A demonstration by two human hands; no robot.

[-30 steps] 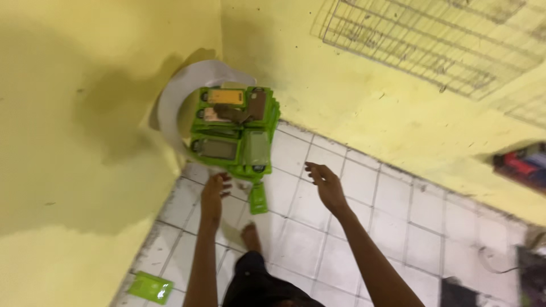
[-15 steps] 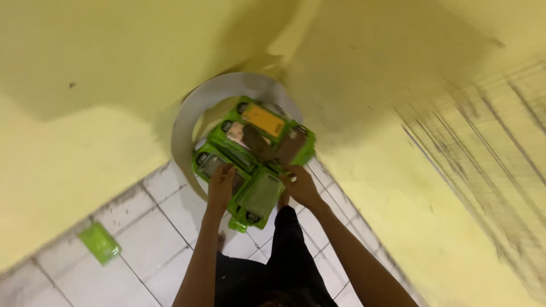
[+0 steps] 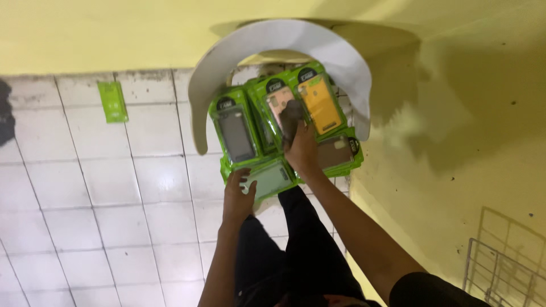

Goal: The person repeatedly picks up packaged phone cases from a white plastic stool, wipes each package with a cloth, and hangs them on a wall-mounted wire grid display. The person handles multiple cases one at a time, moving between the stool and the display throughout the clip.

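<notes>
Packs (image 3: 284, 133) of phone cases lay stacked on the white chair (image 3: 227, 57) at 12 o'clock; right hand (image 3: 301, 150) pressed flat on them, left hand (image 3: 239, 196) loosely open, touching the nearest pack's edge.

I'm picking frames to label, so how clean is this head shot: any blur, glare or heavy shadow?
Head view: mostly sharp, though the right hand is slightly smeared over the green phone-case packs; soft glare on the white floor tiles; a broad shadow darkens the yellow wall behind the white curved board; the left hand is evenly lit.
</notes>
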